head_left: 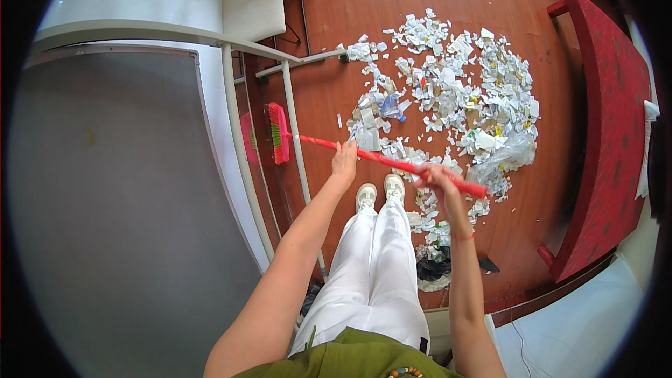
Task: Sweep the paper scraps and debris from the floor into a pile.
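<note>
Both my hands grip a broom with a long red handle (392,162), held slanting across in front of my legs. My left hand (344,161) is closed around the handle nearer the bristles. Farther up, close to the thick end, my right hand (439,179) wraps round it. The pink broom head (279,133), with red and green bristles, is off to the left beside a pale metal frame leg. A wide heap of torn white paper scraps (448,84) covers the floor ahead and to the right, with a clear plastic bag (514,154) and a blue-capped plastic bottle (392,106) among it.
A grey board on a pale metal frame (288,98) stands at my left, its foot reaching toward the paper. A white chair (253,0) is behind it. At the right is a red table (605,126). A black bag (435,266) lies near my right leg.
</note>
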A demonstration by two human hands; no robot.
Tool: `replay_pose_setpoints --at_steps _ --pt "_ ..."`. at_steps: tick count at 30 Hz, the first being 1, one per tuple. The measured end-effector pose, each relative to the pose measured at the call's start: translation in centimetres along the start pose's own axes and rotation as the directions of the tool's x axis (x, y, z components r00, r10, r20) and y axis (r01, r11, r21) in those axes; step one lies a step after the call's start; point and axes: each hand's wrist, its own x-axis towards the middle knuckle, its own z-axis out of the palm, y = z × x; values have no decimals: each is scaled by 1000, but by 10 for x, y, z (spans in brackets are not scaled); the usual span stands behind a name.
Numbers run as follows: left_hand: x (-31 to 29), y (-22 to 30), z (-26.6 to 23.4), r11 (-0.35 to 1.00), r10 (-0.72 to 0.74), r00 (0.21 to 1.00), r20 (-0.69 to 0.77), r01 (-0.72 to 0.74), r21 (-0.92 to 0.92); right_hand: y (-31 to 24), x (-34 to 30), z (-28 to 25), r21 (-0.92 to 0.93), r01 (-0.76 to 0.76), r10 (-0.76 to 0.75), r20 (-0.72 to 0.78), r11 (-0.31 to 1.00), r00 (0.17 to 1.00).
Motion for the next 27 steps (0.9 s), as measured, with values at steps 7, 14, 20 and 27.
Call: replay_pose_setpoints --at_steps 7,14,20,27 --pt "-59 92 -54 931 57 998 -19 -60 -361 -56 -131 42 -211 61 -103 -193 976 976" --pt "-92 175 -77 834 226 966 -124 -258 -488 -106 -196 41 -544 181 -297 -131 819 946" --pt "-117 211 -98 828 500 844 -194 -532 -177 -98 -184 13 -613 290 -248 155 735 956" --pt "-158 247 -284 761 394 846 -359 -520 -388 -157 -192 37 -414 284 -327 -36 865 944"
